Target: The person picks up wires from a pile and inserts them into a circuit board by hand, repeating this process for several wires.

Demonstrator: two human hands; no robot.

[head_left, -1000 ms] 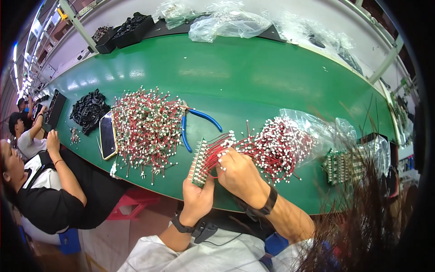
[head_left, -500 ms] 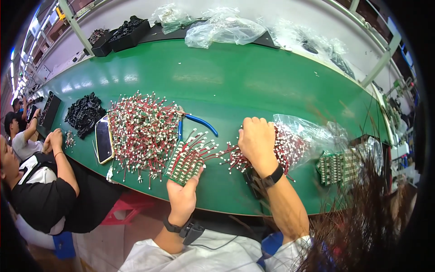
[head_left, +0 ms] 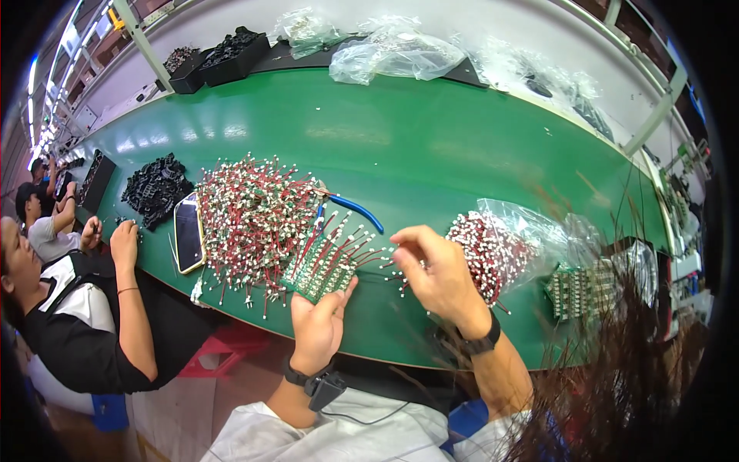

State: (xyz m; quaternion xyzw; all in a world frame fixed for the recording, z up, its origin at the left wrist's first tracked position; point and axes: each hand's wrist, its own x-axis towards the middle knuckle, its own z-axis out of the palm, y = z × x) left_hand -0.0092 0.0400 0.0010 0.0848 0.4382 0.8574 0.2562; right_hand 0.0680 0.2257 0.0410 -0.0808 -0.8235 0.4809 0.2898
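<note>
My left hand (head_left: 317,327) grips the lower edge of a green circuit board panel (head_left: 314,279), thumb on the right side. Red wires with white connectors stand up from the panel and lean to the right. My right hand (head_left: 439,273) is just right of those wire ends, with thumb and forefinger bent toward each other; whatever is between the tips is too small to make out. Behind my right hand lies a pile of red wires with white connectors (head_left: 493,250). A larger heap of wired connectors (head_left: 250,219) lies left of the panel, touching it or nearly so.
Blue-handled pliers (head_left: 358,210) lie behind the panel. A phone (head_left: 188,233) and a black parts pile (head_left: 158,189) are at left. More boards (head_left: 577,291) stand at right beside a clear plastic bag (head_left: 531,231). A co-worker (head_left: 85,308) sits at left.
My right hand has come off the right wire pile and moved left and nearer, toward the panel's wire ends. My left hand still holds the panel. The whole view has shifted slightly.
</note>
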